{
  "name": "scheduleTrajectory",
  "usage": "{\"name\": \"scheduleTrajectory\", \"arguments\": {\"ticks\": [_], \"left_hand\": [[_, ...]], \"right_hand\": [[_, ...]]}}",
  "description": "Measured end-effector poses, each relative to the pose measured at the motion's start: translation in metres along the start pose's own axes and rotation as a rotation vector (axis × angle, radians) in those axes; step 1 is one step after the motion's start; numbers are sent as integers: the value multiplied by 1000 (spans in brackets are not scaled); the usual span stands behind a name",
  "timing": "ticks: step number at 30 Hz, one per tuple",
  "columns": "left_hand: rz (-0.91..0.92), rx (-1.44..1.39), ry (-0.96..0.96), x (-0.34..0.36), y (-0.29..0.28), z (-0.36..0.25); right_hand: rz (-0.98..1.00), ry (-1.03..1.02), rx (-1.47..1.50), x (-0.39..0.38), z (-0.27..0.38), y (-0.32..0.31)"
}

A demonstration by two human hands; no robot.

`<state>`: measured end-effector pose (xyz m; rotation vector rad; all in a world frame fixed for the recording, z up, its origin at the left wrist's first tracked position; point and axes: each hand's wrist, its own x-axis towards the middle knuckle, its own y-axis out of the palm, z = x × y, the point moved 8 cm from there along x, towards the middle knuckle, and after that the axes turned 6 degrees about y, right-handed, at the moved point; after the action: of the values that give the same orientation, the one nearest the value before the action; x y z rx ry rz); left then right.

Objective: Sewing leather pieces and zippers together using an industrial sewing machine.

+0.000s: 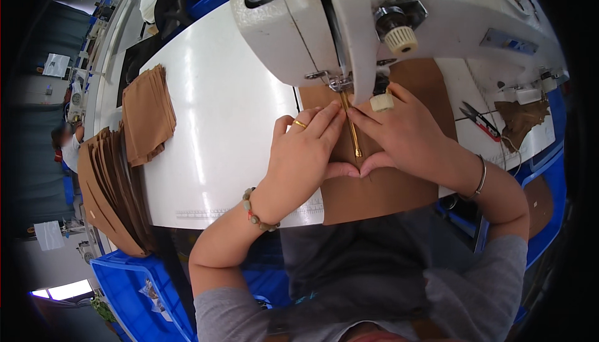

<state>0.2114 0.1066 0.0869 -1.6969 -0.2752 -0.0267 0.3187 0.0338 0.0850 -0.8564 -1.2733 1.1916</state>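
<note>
Under the white sewing machine, a brown fabric piece lies on the white work surface with a gold zipper running lengthwise up to the presser foot. My left hand rests on the fabric left of the zipper, fingers extended and pressing down, a gold ring on one. My right hand presses on the right side, fingertips beside the zipper and near the foot. Both thumbs almost meet below the zipper's lower end.
Stacks of brown pieces sit at the left. Snips and fabric scraps lie right. Blue bins flank the station. Another person works at a machine in the far left background.
</note>
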Motion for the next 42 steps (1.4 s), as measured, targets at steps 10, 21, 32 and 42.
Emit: {"name": "scheduleTrajectory", "arguments": {"ticks": [10, 21, 32, 42], "left_hand": [[-49, 7, -1, 9, -2, 12], [-62, -28, 6, 9, -3, 13], [-162, -319, -53, -25, 8, 0], [-126, -159, 34, -20, 3, -15]], "right_hand": [[-102, 37, 43, 6, -11, -1], [-60, 38, 47, 8, -12, 1], [-131, 9, 153, -18, 5, -9], [-101, -1, 134, -17, 6, -10]]}}
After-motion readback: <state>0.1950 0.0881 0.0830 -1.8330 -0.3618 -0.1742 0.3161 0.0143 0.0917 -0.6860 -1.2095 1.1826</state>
